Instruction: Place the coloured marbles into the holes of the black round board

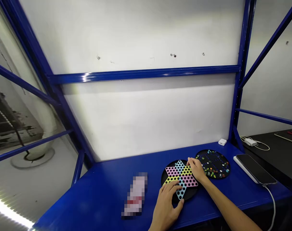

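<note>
A star-shaped Chinese checkers board (pixel 180 179) in pink, yellow and pale blue, full of dark round holes, lies in a round black tray (pixel 164 175). My left hand (pixel 168 200) rests over the near left of the board, fingers stretched out and thumb apart by the blue point. At the upper right yellow point is my right hand (pixel 196 169), its fingers bent together in a pinch; what lies between the fingertips is hidden. Just right of that hand is a second round black tray (pixel 226 157) with many small coloured glass marbles.
A pixelated pink-and-white item (pixel 136 194) lies left on the blue tabletop (pixel 100 192). At right, a phone (pixel 255 168) rests on a white block with a cable (pixel 274 205). A small white box (pixel 222 141) sits near the wall. Blue frame posts (pixel 235 96) rise behind.
</note>
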`<action>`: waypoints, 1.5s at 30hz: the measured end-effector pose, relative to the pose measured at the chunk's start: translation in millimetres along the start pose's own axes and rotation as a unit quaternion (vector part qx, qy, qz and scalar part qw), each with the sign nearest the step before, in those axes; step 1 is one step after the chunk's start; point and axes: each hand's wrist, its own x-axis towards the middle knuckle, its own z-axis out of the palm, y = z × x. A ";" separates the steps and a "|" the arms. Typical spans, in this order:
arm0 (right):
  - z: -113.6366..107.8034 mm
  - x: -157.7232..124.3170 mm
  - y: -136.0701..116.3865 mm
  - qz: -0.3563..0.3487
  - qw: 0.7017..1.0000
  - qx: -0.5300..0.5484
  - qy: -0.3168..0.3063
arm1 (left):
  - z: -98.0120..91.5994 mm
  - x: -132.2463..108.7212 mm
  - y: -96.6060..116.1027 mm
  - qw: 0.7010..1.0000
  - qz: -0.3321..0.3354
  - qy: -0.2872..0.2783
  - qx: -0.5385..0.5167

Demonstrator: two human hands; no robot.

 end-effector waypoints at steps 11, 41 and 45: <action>-4.3 -37.4 -5.6 -0.117 0.952 -0.275 -0.064 | 2.7 -0.1 -3.0 1.000 0.008 0.007 0.005; -153.7 71.5 87.9 0.168 0.880 -0.438 -0.071 | -1.7 -1.8 1.8 1.000 -0.015 -0.005 0.000; -153.8 71.6 79.8 0.169 0.893 -0.414 -0.049 | -1.4 -1.6 1.4 1.000 -0.007 0.007 0.005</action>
